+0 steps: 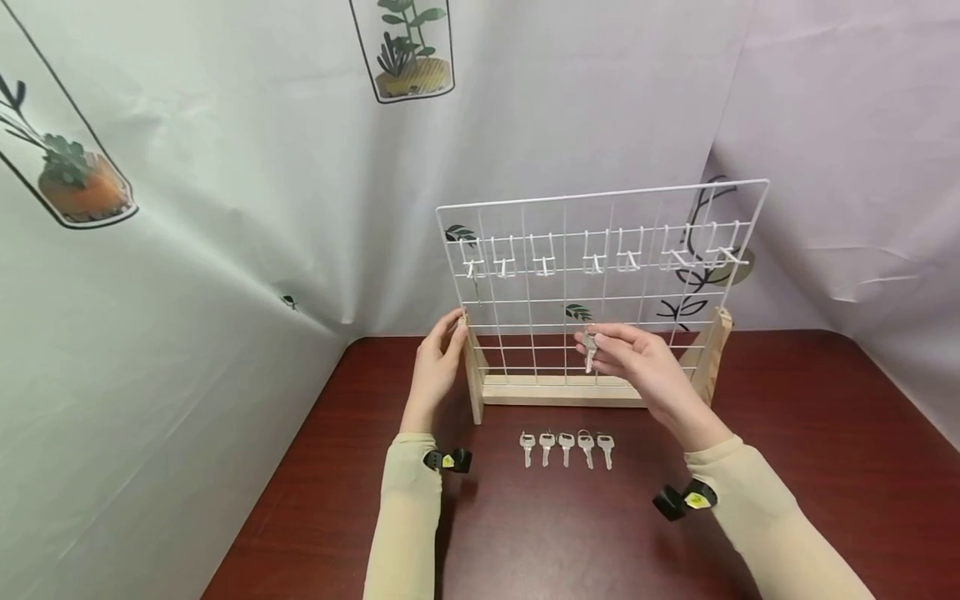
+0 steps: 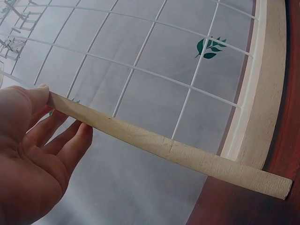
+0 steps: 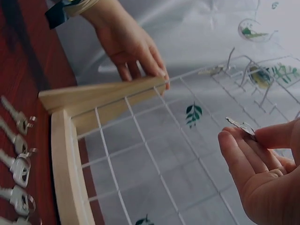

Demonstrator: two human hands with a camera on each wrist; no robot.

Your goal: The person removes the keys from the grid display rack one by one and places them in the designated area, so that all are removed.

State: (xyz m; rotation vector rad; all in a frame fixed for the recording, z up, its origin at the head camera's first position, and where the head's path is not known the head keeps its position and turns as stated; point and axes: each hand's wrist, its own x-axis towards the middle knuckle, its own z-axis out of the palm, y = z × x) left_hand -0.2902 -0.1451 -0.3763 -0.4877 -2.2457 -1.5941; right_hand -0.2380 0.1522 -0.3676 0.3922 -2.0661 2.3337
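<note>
My right hand (image 1: pixel 648 367) pinches a silver key (image 1: pixel 589 355) between thumb and fingers, in front of a white wire grid rack. In the right wrist view that key (image 3: pixel 240 125) points away from the fingertips. At the rack's left side, my left hand (image 1: pixel 435 365) grips the top end of the wooden side post (image 1: pixel 474 383); the left wrist view shows thumb and fingers on either side of the wood (image 2: pixel 131 132). White hooks (image 1: pixel 545 268) line the upper grid, and a key seems to hang from the leftmost one. Several keys (image 1: pixel 566 448) with small rings lie in a row before the rack.
The rack's wooden base bar (image 1: pixel 566 392) stands on a dark red table (image 1: pixel 510 542). Behind and at the sides hangs pale cloth (image 1: pixel 225 250) with plant prints. Another wooden post (image 1: pixel 712 354) holds up the grid's right end.
</note>
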